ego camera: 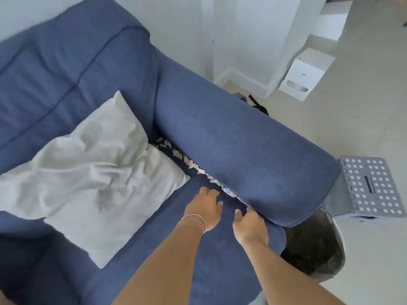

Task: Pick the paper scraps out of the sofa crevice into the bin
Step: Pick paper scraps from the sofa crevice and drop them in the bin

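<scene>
Hands empty, fingers spread: left hand (204,209), right hand (250,224) beside paper scraps (198,168) in sofa crevice; bin (315,249) at 4 o'clock

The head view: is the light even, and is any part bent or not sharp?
Head view: soft, even daylight, no glare; the sofa armrest and wall edges bow from the wide lens; the paper scraps look slightly soft; the bin interior is dark.

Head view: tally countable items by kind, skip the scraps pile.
Blue fabric sofa: 1
White crumpled pillow: 1
Black-lined waste bin: 1
Grey dotted folding step stool: 1
White box-shaped appliance: 1
Bare hands, left hand and right hand: 2
Total: 7
</scene>
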The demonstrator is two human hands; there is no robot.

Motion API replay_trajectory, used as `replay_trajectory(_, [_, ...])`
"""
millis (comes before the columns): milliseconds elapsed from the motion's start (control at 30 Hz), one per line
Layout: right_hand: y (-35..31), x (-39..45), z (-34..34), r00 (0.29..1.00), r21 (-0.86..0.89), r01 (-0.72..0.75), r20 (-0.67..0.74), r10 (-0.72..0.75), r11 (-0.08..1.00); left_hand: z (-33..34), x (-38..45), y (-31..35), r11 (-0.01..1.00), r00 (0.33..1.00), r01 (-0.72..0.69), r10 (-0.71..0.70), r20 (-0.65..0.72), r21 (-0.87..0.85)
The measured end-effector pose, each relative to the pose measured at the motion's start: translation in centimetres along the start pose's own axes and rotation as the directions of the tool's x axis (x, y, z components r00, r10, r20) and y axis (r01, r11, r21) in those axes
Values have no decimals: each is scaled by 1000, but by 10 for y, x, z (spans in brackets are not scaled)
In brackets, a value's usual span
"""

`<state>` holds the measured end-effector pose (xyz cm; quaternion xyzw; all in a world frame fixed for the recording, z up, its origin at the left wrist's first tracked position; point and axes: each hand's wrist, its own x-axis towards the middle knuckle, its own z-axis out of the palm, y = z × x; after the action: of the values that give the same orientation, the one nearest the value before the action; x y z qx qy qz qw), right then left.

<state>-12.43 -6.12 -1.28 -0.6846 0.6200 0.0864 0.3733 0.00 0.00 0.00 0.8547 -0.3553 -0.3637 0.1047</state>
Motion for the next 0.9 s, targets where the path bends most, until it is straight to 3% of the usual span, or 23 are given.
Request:
replay_trajectory(100, [5, 25, 22, 978, 157, -132, -141, 155, 979, 23, 29, -1, 994, 994, -3, 15, -109, 113])
replay_trajectory(267, [12, 53, 39, 910, 370, -300, -165, 380, 879, 54, 57, 7, 975, 983, 50, -9, -182, 218])
replay_trajectory(400, [14, 72, 48, 879, 456, -341, -156, 451, 822, 71, 73, 12, 953, 960, 155, -83, -268, 259])
replay_trajectory(600, [22, 86, 57, 871, 483, -347, -152, 467, 804, 85, 88, 23, 955, 928, 269, -223, -298, 123])
replay_trajectory(700, [21, 77, 54, 893, 527, -290, -152, 424, 799, 88, 82, 24, 975, 928, 220, -202, -314, 23])
replay_trajectory(833, [26, 60, 46, 924, 690, -168, -138, 356, 704, 94, 55, 15, 977, 889, 61, -146, -434, -202])
replay_trajectory(900, [37, 45, 38, 942, 686, -115, -156, 299, 719, 103, 33, 13, 961, 868, -1, -136, -477, -276])
